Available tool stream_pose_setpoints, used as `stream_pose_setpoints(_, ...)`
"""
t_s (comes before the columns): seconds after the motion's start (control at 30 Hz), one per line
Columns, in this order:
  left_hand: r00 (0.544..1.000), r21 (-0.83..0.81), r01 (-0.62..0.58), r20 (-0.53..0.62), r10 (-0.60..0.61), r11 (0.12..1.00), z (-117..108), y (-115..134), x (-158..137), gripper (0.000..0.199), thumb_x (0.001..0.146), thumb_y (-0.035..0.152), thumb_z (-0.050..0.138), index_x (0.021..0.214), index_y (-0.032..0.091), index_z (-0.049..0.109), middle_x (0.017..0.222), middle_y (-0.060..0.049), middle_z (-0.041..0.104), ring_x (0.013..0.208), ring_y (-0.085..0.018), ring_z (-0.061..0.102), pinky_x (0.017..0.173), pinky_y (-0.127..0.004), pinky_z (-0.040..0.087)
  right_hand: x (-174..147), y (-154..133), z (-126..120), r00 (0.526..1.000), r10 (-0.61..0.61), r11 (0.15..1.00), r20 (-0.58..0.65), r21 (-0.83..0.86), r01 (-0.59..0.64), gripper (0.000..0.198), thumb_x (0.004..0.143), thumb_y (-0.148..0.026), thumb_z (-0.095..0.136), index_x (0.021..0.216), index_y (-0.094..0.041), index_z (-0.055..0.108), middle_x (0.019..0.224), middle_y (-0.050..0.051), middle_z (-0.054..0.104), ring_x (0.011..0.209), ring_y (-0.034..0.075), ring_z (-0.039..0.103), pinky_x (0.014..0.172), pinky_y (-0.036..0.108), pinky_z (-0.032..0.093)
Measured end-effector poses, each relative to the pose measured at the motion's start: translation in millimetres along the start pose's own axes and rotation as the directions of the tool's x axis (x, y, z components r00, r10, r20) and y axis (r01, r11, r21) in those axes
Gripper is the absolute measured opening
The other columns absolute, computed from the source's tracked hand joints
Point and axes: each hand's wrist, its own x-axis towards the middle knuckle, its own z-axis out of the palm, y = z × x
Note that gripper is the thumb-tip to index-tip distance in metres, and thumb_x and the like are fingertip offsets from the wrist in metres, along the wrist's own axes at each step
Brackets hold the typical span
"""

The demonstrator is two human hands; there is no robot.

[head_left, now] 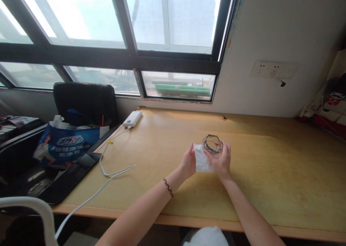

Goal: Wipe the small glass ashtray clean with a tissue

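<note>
Two bare hands meet mid-desk, well back from the pale wooden desk's [270,188] near edge: right hand [222,161] clasps a clear faceted glass dish [212,144], left hand [188,163] pinches a white paper tissue [201,161] against it. Smooth glass could slip, judging by the fingertip hold, and chip on the wood.

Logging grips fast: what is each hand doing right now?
Left hand: closed on the white tissue.
Right hand: closed around the glass dish.

Blue bag [63,145] at the desk's left, white logo and Chinese lettering, too small to read
</note>
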Motion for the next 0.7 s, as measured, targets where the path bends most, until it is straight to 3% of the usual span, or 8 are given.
stream_pose_setpoints(0.13, 0.992, 0.031, -0.12, -0.037, 0.121, 0.992, -3, 7, 2, 0.049, 0.079, 0.052, 0.034, 0.102, 0.013, 0.056, 0.097, -0.009, 0.063, 0.09, -0.024, 0.057, 0.083, -0.038, 0.04, -2, 3, 2, 1.0, 0.02, 1.0, 0.007, 0.016, -0.02, 0.069, 0.056, -0.045, 0.068, 0.112, -0.016, 0.038, 0.102, 0.011, 0.041, 0.089, 0.023, 0.05, 0.08, 0.042, 0.043)
stream_pose_setpoints(0.27, 0.984, 0.129, -0.157, -0.064, 0.166, 0.979, -4, 6, 4, 0.047, 0.08, 0.049, 0.035, 0.104, 0.014, 0.056, 0.1, -0.008, 0.062, 0.094, -0.023, 0.055, 0.086, -0.035, 0.038, -4, -1, 1, 1.0, -0.001, 0.999, 0.023, 0.041, 0.0, 0.069, 0.056, -0.045, 0.068, 0.111, -0.016, 0.038, 0.101, 0.011, 0.041, 0.087, 0.023, 0.051, 0.078, 0.041, 0.044)
stream_pose_setpoints(0.37, 0.975, 0.179, -0.202, -0.061, 0.215, 0.963, -5, 2, 8, 0.045, 0.08, 0.047, 0.037, 0.103, 0.013, 0.056, 0.101, -0.008, 0.061, 0.098, -0.022, 0.053, 0.089, -0.033, 0.036, -7, -10, -3, 0.991, -0.062, 0.997, 0.115, 0.046, 0.057, 0.067, 0.054, -0.043, 0.069, 0.109, -0.017, 0.041, 0.096, 0.009, 0.044, 0.086, 0.023, 0.051, 0.076, 0.04, 0.045)
stream_pose_setpoints(0.5, 0.986, 0.129, -0.154, -0.049, 0.162, 0.98, -8, 3, 11, 0.05, 0.08, 0.05, 0.035, 0.1, 0.011, 0.058, 0.1, -0.009, 0.062, 0.099, -0.023, 0.053, 0.09, -0.034, 0.036, -9, -21, -7, 0.954, -0.146, 0.988, 0.262, 0.086, 0.128, 0.068, 0.051, -0.043, 0.071, 0.109, -0.018, 0.044, 0.096, 0.009, 0.05, 0.091, 0.025, 0.051, 0.079, 0.041, 0.045)
stream_pose_setpoints(0.7, 0.989, 0.062, -0.138, -0.036, 0.14, 0.988, -13, 7, 13, 0.043, 0.08, 0.046, 0.037, 0.099, 0.013, 0.058, 0.102, -0.009, 0.061, 0.097, -0.022, 0.054, 0.085, -0.033, 0.041, -9, -9, -3, 0.956, 0.005, 0.963, 0.294, 0.256, -0.084, 0.076, 0.06, -0.039, 0.068, 0.122, -0.018, 0.03, 0.118, 0.015, 0.046, 0.108, 0.026, 0.046, 0.088, 0.041, 0.04)
